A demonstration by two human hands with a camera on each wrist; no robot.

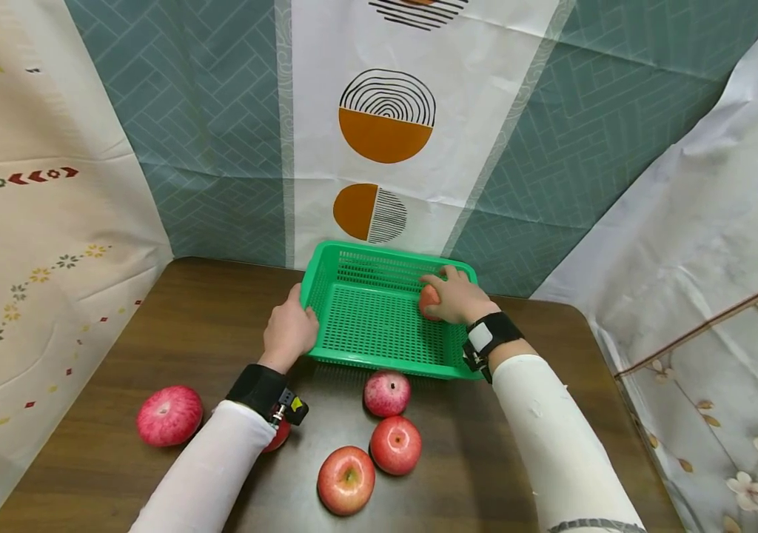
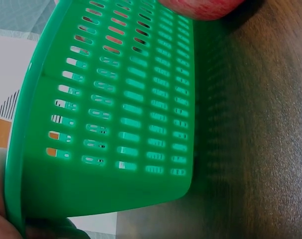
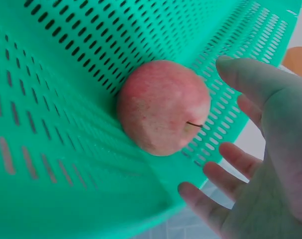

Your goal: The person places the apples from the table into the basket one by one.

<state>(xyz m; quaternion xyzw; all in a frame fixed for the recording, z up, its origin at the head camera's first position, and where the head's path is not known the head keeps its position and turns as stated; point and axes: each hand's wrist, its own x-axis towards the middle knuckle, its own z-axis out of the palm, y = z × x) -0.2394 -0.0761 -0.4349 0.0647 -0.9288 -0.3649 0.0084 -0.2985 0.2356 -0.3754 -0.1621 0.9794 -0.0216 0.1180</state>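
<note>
A green plastic basket (image 1: 395, 365) with slotted walls sits at the back of the table. My left hand (image 1: 289, 328) grips its left rim; in the left wrist view, parts of the fingers show around the rim at the lower left, beside the slotted wall (image 2: 116, 186). Inside the basket, toward its right end, lies one red apple (image 3: 160, 107) with its stem showing. Beside that apple is my right hand (image 1: 460, 296), reaching in over the right side. The right wrist view has its fingers spread and apart from the fruit.
In front of the basket lie a pinkish-red fruit (image 1: 387, 393) and two red apples (image 1: 395, 445), (image 1: 346, 480). Another pinkish-red fruit (image 1: 169, 416) is at the left of the table (image 1: 219, 296). My left wrist partly hides a red fruit (image 1: 277, 437). Patterned cloth (image 1: 219, 133) hangs behind.
</note>
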